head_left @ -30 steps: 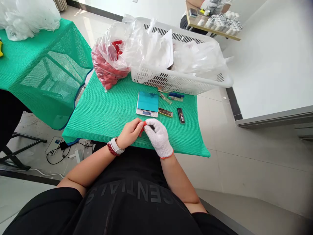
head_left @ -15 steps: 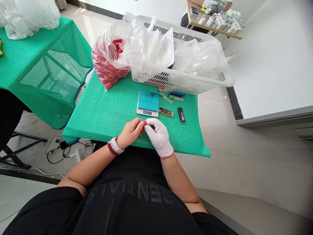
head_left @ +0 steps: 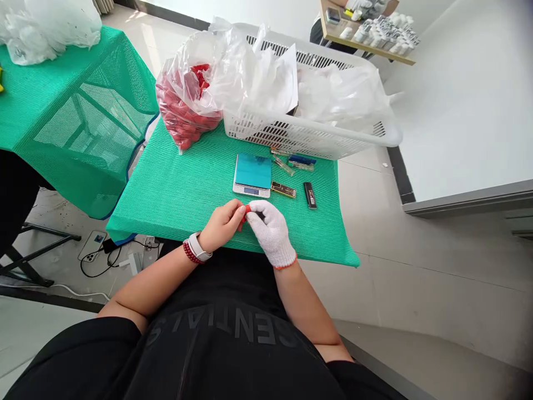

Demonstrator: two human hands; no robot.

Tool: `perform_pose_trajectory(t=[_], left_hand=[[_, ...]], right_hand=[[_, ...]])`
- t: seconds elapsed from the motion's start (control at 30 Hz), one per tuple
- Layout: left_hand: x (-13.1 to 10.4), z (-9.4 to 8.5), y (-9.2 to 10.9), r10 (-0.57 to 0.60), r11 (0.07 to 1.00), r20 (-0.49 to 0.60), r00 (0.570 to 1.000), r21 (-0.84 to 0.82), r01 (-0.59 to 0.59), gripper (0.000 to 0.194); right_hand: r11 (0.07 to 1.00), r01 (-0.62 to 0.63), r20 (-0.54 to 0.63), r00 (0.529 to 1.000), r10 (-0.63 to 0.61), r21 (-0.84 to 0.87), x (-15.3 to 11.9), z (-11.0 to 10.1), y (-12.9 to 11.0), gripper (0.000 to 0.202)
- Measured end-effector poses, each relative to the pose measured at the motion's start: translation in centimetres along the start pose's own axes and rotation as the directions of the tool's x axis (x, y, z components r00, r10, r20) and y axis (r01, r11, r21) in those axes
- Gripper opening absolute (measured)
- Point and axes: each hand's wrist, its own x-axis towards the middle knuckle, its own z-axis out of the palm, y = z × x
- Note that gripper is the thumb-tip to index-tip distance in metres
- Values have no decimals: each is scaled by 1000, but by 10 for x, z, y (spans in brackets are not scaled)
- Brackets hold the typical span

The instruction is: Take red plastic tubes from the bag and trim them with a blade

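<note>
Left hand, gloved right hand: fingers closed, pinching red piece between them; work on it seemingly unfinished. More red pieces in bag.

Pale floor tiles flank the mesh-covered worktable, white wall beyond it and a draped table to its left.
</note>
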Motion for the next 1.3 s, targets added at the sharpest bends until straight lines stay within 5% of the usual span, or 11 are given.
perform_pose_trajectory(t=[1.3], left_hand=[[0, 1, -2, -7, 1000, 0, 1000, -8, 7, 35]], right_hand=[[1000, 16, 3, 1000, -16, 5, 0, -1, -1, 12]])
